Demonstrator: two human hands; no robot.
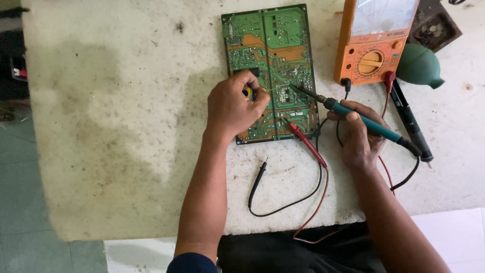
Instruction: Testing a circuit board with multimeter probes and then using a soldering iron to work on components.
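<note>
A green circuit board (273, 45) lies solder side up on a worn white table (121, 126). My left hand (233, 107) rests over the board's lower left part, closed on a small blue and yellow spool (247, 92) from which a thin solder wire reaches right. My right hand (359, 136) grips a teal-handled soldering iron (364, 121); its tip (293, 87) touches the board near the wire's end.
An orange analogue multimeter (374, 43) stands at the back right, its red probe (305, 141) lying on the board's lower edge and its black probe (258, 174) on the table. A green rubber blower (419, 65) and a black desoldering pump (409, 121) lie at the right.
</note>
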